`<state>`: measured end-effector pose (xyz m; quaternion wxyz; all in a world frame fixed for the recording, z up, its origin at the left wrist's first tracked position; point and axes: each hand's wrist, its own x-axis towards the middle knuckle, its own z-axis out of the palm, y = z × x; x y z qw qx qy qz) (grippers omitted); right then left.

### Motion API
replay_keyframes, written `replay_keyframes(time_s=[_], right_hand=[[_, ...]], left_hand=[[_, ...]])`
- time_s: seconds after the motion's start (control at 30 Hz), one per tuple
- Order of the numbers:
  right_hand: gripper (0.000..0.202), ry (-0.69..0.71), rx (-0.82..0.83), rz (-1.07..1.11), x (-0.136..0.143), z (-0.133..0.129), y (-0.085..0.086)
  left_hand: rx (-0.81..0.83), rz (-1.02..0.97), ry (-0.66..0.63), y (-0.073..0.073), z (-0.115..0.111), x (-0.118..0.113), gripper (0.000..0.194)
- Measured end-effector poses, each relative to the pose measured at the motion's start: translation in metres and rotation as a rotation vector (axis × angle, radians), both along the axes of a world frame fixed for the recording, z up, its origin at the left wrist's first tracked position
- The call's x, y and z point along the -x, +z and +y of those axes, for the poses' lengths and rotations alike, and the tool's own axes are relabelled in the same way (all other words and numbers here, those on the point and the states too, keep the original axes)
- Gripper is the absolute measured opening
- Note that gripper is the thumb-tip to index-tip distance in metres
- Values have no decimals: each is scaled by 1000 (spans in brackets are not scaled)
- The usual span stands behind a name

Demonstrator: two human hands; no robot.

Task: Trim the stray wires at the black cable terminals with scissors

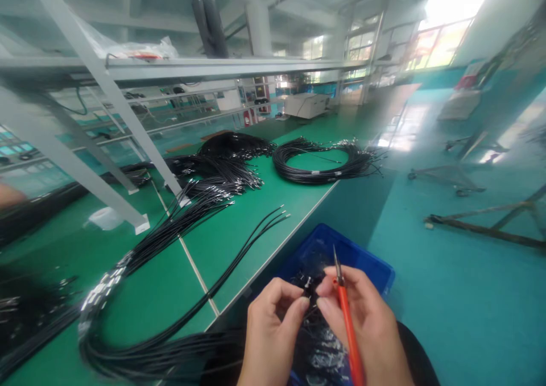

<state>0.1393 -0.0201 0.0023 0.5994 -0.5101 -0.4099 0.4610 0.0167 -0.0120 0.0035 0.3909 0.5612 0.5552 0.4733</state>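
Note:
Over a blue bin (362,255) at the table's front edge, my left hand (275,318) pinches a small dark part (307,286) between thumb and forefinger. Close beside it on the right is my right hand (362,318), its fingers closed round an orange-handled tool (347,323) with a thin pointed metal tip directed up and away. Whether the right fingertips also touch the small part cannot be made out. Many small dark and shiny pieces lie in the bin under the hands. Left of the hands, a bundle of black cables (162,232) curves across the green table (256,221).
A coiled ring of black cables (319,175) lies farther back on the table, with more cable bundles (234,147) beside it. White shelf posts (123,113) rise at the left. On the floor at right is a wheeled frame (486,227).

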Motion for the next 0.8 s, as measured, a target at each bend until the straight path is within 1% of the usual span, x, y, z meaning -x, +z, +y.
replay_keyframes(time_s=[0.07,0.13,0.23,0.3,0.47,0.57,0.67,0.73,0.8], right_hand=[[31,-38,-62,28,1,7,2],[28,-25,-97,56,2,12,2],[28,-28,-86,79,8,14,0],[26,-36,-61,102,13,10,-1],[24,34,-42,196,18,1,-6],[25,62,-31,241,17,0,-8],[26,101,-30,335,15,0,-11],[28,132,-27,408,13,-1,-14],[30,160,-22,454,10,-1,-18]], left_hand=[[-2,10,-31,2,-1,0,11],[-10,29,-58,3,-3,0,12],[-30,28,-57,0,-5,-2,12],[-28,-13,-40,-2,-6,-4,13],[38,-181,-52,-7,-7,-5,20],[72,-213,-79,-7,-6,-3,19],[99,-251,-90,-6,-6,-1,20],[82,-246,-68,-5,-6,-2,21],[41,-167,-41,-2,-6,-2,18]])
